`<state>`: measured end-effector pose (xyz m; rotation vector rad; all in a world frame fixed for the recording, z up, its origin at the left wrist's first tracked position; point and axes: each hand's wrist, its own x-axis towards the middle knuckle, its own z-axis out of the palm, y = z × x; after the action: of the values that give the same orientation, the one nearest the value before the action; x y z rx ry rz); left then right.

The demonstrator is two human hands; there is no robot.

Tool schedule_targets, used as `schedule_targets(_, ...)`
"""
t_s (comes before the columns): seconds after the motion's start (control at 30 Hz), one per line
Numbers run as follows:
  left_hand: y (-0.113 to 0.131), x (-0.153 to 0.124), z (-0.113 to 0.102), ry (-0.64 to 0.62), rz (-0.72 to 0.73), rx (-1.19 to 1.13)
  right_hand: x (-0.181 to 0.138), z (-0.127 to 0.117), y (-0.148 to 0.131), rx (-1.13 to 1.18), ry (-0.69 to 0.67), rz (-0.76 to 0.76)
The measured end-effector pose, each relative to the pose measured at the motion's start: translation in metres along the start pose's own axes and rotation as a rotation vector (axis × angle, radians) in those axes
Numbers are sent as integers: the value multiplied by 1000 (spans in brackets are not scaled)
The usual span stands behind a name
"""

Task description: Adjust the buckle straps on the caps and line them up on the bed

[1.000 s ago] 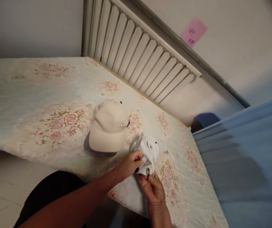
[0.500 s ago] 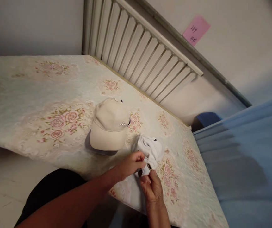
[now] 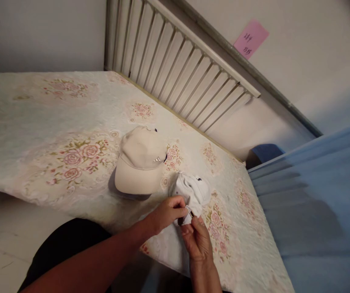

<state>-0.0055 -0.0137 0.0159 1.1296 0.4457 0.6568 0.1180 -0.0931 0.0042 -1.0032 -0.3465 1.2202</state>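
Observation:
A white baseball cap (image 3: pixel 195 188) with a small dark emblem lies on the floral cover, its back strap toward me. My left hand (image 3: pixel 169 212) is closed, pinching the cap's strap between thumb and fingers. Just below it, my right hand (image 3: pixel 197 240) is closed too, with thumb and fingers pressed on the strap beside a small metal buckle (image 3: pixel 191 212). The fingertips partly hide the strap, so how it runs through the buckle cannot be made out. To the left a cream baseball cap (image 3: pixel 141 158) rests brim toward me, untouched, with small metallic marks on its side.
The floral cover (image 3: pixel 80 110) spreads over a bed-like surface. A pale radiator (image 3: pixel 175 61) stands along its far side. On the right hangs a blue curtain (image 3: pixel 315 203), with a dark blue object (image 3: pixel 263 154) behind its edge. A pink note (image 3: pixel 251 39) is on the wall.
The metal buckle has turned and now shows more edge-on between my fingers. My right hand has shifted very slightly; the left hand and both caps stay nearly where they were.

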Motion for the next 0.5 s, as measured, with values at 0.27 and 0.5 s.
schedule_targets(0.27, -4, 1, 2, 68, -32, 229, 1, -1, 0, -63, -46, -80)
schedule_targets(0.5, -6, 2, 3, 85, -69, 299, 1, -2, 3, -126, -36, -92)
